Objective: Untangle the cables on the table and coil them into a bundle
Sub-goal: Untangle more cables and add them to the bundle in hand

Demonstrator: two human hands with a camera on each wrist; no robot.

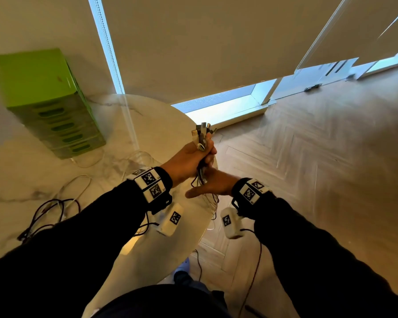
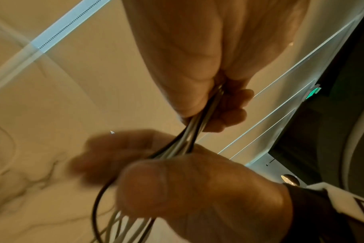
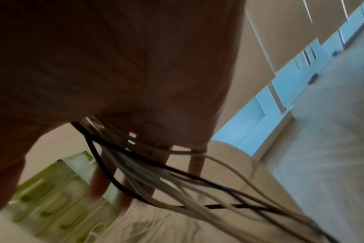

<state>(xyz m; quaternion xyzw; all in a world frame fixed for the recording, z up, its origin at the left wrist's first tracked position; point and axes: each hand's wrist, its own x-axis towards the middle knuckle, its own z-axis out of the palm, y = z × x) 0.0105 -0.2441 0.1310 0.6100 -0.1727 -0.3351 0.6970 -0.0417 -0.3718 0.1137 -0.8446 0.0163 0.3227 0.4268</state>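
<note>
Gripping the cables (image 1: pixel 201 143) just below their plugs, our left hand (image 1: pixel 189 161) holds the bunch upright above the table (image 1: pixel 147 115) at its right edge. Our right hand (image 1: pixel 213 183) sits just beneath, fingers straight and spread among the hanging strands.

Home — herringbone floor (image 1: pixel 308 157), roller blinds (image 1: pixel 193 42)

A round marble table (image 1: pixel 115 111) carries a green box (image 1: pixel 48 104) and loose cables (image 1: pixel 53 210).
</note>
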